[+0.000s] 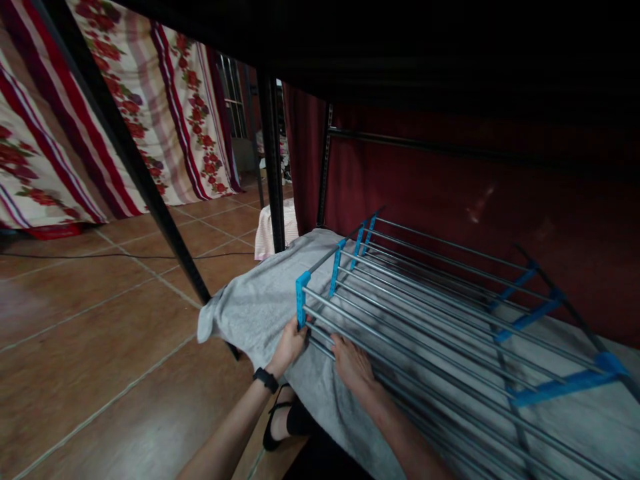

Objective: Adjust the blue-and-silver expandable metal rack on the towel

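Upper left of the frame: a striped floral curtain [150, 87] hangs over a terracotta tile floor [90, 320], crossed by a slanting black post [130, 160]. Lower centre: left hand [289, 345], a black wristband [265, 380] on its wrist, fingers curled and closed on the near left corner of a folded wire drying rack [425, 300], right at the blue plastic end bracket [301, 299]. Just right of it, right hand [351, 360] lies palm down, fingers spread flat over the nearest rods; not clearly gripping, more pressing. Rack sits on a grey cloth [260, 300] that drapes the surface, and spreads away from both hands toward the right and far side of the frame; its long rods run from the hands toward the lower right edge. Left hand is nearer the corner, right hand nearer the rods' middle run. A dark red curtain [450, 193] backs the rack. A foot in a black shoe [274, 420] shows below the cloth edge. No brand, label or legible writing anywhere in view.
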A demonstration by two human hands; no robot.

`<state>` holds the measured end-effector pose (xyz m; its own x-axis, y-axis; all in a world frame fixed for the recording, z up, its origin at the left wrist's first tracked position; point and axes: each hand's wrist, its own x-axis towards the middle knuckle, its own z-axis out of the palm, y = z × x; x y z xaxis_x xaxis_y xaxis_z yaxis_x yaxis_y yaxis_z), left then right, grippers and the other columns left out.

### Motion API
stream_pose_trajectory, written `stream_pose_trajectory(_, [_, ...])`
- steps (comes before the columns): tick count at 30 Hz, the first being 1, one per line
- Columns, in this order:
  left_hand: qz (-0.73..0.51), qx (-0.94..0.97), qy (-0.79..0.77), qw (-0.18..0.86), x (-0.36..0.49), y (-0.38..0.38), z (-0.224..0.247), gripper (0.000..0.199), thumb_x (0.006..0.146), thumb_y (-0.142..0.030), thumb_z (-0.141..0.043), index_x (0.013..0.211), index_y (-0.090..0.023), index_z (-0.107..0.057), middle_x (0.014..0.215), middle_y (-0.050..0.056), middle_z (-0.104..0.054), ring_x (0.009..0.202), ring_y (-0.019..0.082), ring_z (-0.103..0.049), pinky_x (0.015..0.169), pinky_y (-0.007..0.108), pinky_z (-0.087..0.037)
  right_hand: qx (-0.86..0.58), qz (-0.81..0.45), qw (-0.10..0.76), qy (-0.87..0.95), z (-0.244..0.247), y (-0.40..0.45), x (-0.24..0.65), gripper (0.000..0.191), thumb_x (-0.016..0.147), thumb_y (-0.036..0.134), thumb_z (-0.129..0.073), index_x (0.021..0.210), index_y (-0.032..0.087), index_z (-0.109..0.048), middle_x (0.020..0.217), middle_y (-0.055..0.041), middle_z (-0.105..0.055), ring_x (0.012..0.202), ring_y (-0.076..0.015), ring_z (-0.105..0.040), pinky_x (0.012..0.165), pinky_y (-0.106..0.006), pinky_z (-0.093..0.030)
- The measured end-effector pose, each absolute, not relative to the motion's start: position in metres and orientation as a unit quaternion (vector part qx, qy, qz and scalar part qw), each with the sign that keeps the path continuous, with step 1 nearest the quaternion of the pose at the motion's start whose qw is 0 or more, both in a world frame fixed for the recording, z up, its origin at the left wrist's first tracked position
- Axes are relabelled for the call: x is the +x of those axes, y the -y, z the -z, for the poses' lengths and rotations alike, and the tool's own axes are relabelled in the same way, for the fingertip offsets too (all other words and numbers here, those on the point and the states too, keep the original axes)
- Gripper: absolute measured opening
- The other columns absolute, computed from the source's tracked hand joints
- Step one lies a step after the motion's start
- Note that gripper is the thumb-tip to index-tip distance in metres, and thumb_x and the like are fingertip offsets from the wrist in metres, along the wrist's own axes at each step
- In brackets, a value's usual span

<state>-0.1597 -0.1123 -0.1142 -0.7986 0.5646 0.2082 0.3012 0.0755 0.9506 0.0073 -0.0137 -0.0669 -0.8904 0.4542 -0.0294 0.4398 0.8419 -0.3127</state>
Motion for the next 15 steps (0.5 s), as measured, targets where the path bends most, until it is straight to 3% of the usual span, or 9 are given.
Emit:
stream_pose_trajectory(6, [-0.606,0.287,-0.737,0.086,-0.157,0.108,0.122,0.021,0.077,-0.019,-0.052,0.096,-0.015,-0.06,0.097,0.008,-0.067,0.095,0.023,-0.061,0.096,0.041,-0.047,-0.226,-0.183,0.023,0.957,0.068,0.013,0.0,0.034,0.097,0.022,-0.038,0.126,0.018,-0.057,0.118,-0.0112,-0.069,0.109,-0.0224,-0.064,0.092,-0.033,-0.048])
stream_pose_trajectory(11, [-0.598,0.3,-0.741,0.051,-0.154,0.107,0.125,0.025,0.079,-0.018,-0.048,0.103,-0.016,-0.056,0.101,0.008,-0.065,0.099,0.023,-0.06,0.099,0.042,-0.044,-0.179,-0.239,0.035,0.954,0.057,0.021,-0.033,0.045,0.093,0.02,-0.041,0.138,0.018,-0.048,0.13,-0.0094,-0.063,0.118,-0.0196,-0.06,0.098,-0.029,-0.045])
stream_pose_trajectory(15, [-0.603,0.312,-0.732,0.062,-0.154,0.109,0.123,0.029,0.078,-0.018,-0.046,0.106,-0.017,-0.056,0.1,0.006,-0.066,0.099,0.022,-0.06,0.097,0.041,-0.046,-0.184,-0.272,0.034,0.944,0.048,0.03,-0.062,0.045,0.092,0.023,-0.043,0.136,0.02,-0.049,0.129,-0.0088,-0.063,0.116,-0.0195,-0.06,0.098,-0.03,-0.044])
